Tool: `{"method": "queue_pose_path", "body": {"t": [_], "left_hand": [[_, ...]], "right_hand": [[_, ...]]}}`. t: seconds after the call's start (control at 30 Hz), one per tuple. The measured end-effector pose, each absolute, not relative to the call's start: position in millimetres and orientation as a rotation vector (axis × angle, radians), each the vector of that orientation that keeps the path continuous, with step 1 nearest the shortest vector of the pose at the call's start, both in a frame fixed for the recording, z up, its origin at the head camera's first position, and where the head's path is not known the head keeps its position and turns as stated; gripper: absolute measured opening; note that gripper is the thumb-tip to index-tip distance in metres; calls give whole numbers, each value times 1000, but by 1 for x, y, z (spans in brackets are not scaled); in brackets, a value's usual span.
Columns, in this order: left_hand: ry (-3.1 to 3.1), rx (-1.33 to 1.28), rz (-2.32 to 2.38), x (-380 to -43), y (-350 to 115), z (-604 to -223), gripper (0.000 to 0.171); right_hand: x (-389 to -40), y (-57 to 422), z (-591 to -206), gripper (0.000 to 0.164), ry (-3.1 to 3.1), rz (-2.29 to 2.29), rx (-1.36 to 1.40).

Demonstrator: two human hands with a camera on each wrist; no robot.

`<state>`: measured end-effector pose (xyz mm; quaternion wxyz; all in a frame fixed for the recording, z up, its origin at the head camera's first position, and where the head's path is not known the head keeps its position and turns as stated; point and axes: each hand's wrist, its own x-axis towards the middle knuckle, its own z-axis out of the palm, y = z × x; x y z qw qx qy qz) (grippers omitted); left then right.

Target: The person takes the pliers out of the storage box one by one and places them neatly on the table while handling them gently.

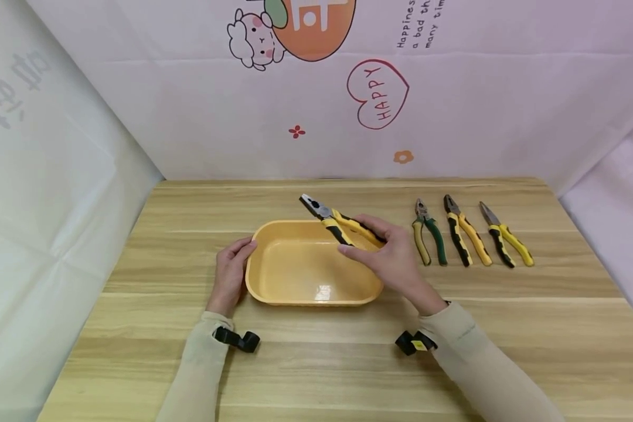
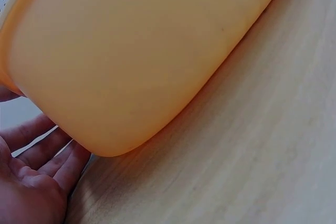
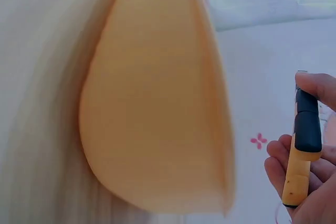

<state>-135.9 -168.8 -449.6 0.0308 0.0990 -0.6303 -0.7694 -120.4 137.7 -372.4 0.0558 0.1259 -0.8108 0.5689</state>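
Note:
A yellow plastic tray stands on the table. At its left end my left hand holds the side, with fingers against the outer wall, as the left wrist view also shows. My right hand grips combination pliers by their yellow-and-black handles, above the tray's right rear part. Their metal head points left and away from me, over the far rim. In the right wrist view the pliers' handles lie between thumb and fingers. Inside the tray, the visible floor shows only a bright reflection.
To the right of the tray lie three more tools in a row: green-handled pliers, yellow-and-black pliers and needle-nose pliers. A printed white cloth hangs behind the wooden table.

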Motion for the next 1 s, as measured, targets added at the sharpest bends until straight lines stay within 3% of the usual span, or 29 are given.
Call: {"method": "queue_pose_path", "body": {"t": [0.47,1.0], "left_hand": [[-1916,353,-2375,-136,-177,-446,34],[-1911,402,-2383,-136,-188,-444,34]], "right_hand": [[-120,172,-366,48,-2487,1494,171],[-136,186,-392,44,-2572,1301,-71]]}}
